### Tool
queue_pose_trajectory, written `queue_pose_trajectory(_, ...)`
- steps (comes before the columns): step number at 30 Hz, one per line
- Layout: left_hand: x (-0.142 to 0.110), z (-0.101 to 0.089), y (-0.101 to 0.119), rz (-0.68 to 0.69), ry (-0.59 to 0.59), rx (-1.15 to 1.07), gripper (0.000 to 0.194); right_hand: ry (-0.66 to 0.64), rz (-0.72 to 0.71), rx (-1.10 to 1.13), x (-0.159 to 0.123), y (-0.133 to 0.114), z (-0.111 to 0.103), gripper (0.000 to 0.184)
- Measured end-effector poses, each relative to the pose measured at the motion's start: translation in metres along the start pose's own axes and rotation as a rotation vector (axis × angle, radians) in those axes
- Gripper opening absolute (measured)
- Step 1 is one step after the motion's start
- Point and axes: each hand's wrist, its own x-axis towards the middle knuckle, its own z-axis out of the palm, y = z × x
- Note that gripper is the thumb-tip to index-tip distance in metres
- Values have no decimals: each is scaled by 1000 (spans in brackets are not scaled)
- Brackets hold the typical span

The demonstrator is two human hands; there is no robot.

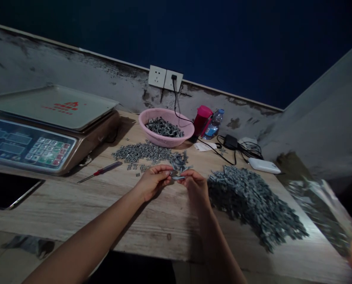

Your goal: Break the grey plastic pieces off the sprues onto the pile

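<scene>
Pale wood-grain tabletop (75,215), bearings taken from the hands, 12 o'clock toward the stained grey wall (60,67). Large heap of small grey metal clips (249,201): 3 o'clock, just beside the right hand. Silver digital weighing scale (47,130) with flat tray and lit keypad: 10 o'clock. Flat black tablet (7,189): 9 o'clock, at the table edge. Clear plastic bag (321,213), blurred: 4 o'clock, at the far right. Round pink plastic basket (165,126), holding grey clips: 12 o'clock. Loose band of grey clips (140,153): 11 to 12 o'clock, near the hands. Clear water bottle (214,124): 1 o'clock. White power bank (264,165): 2 o'clock. Red-handled screwdriver (103,170): 10 o'clock, lying flat.

Item in hand: one small grey metal clip (178,178), at centre, raised above the table, long axis running roughly side to side. Left hand (152,182), reaching in from 7 o'clock, pinches one end in its fingertips. Right hand (195,185), reaching in from 6 o'clock, fingers curled, pinches the other end.
</scene>
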Motion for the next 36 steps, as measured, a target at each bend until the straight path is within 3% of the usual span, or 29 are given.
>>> queue_pose_trajectory(5,-2,2,-5,26,-44,66,13,45,-105,-267,-2,0,2,12)
queue_pose_trajectory(12,-7,7,-13,68,-123,109,25,35,-161,-186,-8,-2,6,14)
queue_pose_trajectory(14,-7,8,-13,48,-136,86,26,92,-189,-201,-9,-2,5,13)
queue_pose_trajectory(18,-6,7,-11,17,-91,77,20,241,-244,-349,-6,0,2,14)
queue_pose_trajectory(22,-3,6,-7,1,1,53,11,233,-269,-394,-5,1,0,15)
queue_pose_trajectory(28,-2,5,-1,-45,15,-98,13,156,-267,-113,-6,-1,2,19)
queue_pose_trajectory(36,-4,7,1,-78,-6,-181,22,34,4,263,-4,-1,7,28)
